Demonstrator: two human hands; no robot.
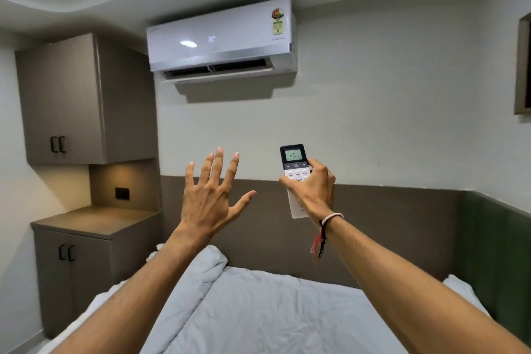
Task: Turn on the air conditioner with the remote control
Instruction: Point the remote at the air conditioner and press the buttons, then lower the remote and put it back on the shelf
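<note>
A white air conditioner (221, 37) hangs high on the far wall; its front shows a lit "20" and its bottom flap stands open. My right hand (311, 191) is raised and grips a white remote control (293, 162) upright, its dark top end pointing towards the unit. The remote's screen reads "20", and my thumb rests at the right edge of the button row. My left hand (211, 195) is lifted to the left of the remote, palm away from me, fingers spread, holding nothing.
A bed with a rumpled white duvet (258, 310) fills the foreground under my arms. A brown headboard panel (388, 224) runs along the wall. On the left stand an upper cabinet (66, 100) and a lower cabinet (86, 267). A framed edge (523, 66) shows at right.
</note>
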